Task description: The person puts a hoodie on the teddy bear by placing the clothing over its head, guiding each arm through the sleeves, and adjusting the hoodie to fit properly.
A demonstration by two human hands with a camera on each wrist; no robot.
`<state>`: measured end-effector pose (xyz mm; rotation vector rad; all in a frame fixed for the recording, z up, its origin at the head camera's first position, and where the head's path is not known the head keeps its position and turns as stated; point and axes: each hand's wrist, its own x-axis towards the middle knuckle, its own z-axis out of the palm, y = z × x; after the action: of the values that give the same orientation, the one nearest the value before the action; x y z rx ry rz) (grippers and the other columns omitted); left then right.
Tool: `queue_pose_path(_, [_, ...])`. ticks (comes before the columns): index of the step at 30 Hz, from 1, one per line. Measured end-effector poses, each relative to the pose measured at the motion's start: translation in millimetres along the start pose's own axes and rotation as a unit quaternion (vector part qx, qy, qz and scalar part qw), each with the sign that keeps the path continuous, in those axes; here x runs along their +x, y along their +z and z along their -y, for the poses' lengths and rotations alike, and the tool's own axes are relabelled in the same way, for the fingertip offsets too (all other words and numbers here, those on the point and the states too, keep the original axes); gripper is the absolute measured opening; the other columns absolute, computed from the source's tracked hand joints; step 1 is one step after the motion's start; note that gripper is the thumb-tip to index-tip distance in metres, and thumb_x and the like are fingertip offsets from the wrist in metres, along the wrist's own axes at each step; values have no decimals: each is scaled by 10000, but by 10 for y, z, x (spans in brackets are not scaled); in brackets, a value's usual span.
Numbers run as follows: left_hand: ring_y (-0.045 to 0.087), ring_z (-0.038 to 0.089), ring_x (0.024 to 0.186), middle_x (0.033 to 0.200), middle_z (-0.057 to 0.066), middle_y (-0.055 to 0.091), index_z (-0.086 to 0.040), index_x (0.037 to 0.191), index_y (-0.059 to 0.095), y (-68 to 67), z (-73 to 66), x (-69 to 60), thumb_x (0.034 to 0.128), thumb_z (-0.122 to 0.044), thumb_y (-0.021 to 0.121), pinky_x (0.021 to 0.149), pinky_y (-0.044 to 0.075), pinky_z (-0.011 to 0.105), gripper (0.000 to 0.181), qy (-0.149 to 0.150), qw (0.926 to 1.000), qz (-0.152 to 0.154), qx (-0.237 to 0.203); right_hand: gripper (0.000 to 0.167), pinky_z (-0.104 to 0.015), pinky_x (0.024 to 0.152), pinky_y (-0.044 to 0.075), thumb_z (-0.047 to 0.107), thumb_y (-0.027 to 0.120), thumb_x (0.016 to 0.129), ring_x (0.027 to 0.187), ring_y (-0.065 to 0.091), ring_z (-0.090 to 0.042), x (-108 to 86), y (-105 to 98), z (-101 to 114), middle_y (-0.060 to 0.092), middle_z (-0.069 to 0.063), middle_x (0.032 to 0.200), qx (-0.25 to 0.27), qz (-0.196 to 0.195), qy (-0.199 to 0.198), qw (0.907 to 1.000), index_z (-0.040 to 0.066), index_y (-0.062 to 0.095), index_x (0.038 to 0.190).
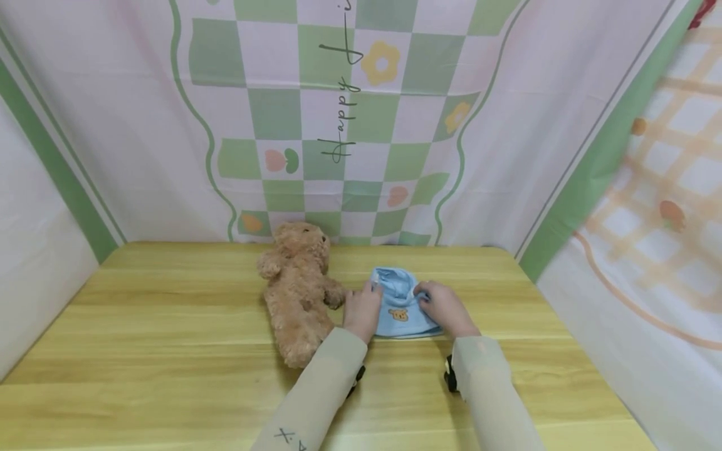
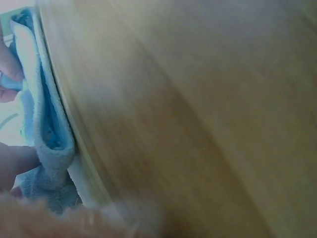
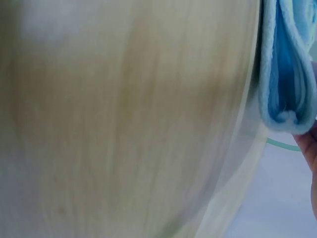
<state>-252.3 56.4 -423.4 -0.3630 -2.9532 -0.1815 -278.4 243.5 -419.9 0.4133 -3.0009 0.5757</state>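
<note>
A small sky-blue terry-cloth garment point(image 1: 397, 327) with a printed brown animal motif lay on the yellow wood-grain table point(image 1: 169, 313), the left hand point(image 1: 362, 311) and right hand point(image 1: 448, 311) each pinching one side of it. Beside it lay a fluffy tan teddy bear point(image 1: 299, 294); behind, a pale green-checked, flower-printed cloth point(image 1: 276, 113) read "Happy" sideways in thin script.
</note>
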Motion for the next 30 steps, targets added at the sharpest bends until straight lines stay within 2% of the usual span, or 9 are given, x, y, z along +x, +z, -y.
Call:
queue_pose_path(3, [667, 202, 922, 1256, 53, 571, -192, 1282, 575, -47, 10, -8, 936, -88, 582, 826, 513, 397, 361, -14, 9995, -220, -240, 200, -488, 893, 504, 63, 584, 897, 1036, 620, -331, 4, -8, 6, 652, -166, 1112, 71, -158, 25, 9998, 52, 656, 1083])
queue_pose_path(9, [649, 193, 825, 1186, 42, 596, -193, 1243, 591, -140, 63, 4, 946, -131, 584, 758, 486, 374, 304, 18, 9979, -615, -188, 225, -503, 931, 485, 51, 571, 895, 1066, 599, -349, 32, -51, 40, 629, -180, 1115, 286, -689, -153, 9971, 22, 635, 1109])
queue_pose_path(16, [659, 273, 965, 1285, 60, 581, -191, 1283, 575, -271, 147, 65, 938, -101, 591, 896, 510, 439, 357, -83, 9945, -778, -701, 238, -496, 924, 498, 38, 585, 885, 1092, 611, -348, 78, -149, 167, 635, -158, 1173, 47, -1285, -391, 9909, 50, 633, 1117])
queue_pose_path(18, [656, 274, 968, 1299, 75, 573, -180, 1298, 567, -331, 176, 65, 936, -92, 593, 886, 521, 433, 373, -67, 9934, -823, -801, 235, -492, 902, 509, 37, 598, 874, 1075, 623, -337, 94, -168, 204, 644, -146, 1160, -50, -1502, -494, 9874, 63, 636, 1105])
queue_pose_path(22, [660, 270, 901, 1280, 111, 575, -150, 1301, 567, -441, 246, 70, 928, -54, 588, 770, 563, 382, 385, -17, 9898, -1040, -970, 238, -490, 889, 518, 25, 619, 852, 1065, 632, -336, 125, -213, 303, 655, -148, 1141, -88, -1925, -708, 9787, 61, 637, 1088])
queue_pose_path(26, [647, 257, 812, 1255, 120, 569, -137, 1308, 563, -580, 304, 72, 931, -32, 572, 641, 551, 331, 391, 69, 9878, -1191, -1000, 236, -478, 896, 520, 17, 621, 850, 1066, 634, -340, 166, -263, 415, 660, -156, 1147, -86, -2326, -817, 9691, 44, 640, 1084])
queue_pose_path(30, [646, 268, 813, 1212, 122, 581, -123, 1279, 585, -750, 372, 76, 918, -9, 577, 663, 550, 347, 378, 208, 9856, -1479, -797, 245, -453, 938, 511, 28, 610, 869, 1098, 625, -322, 209, -328, 549, 654, -142, 1176, -57, -2471, -751, 9660, 46, 641, 1111])
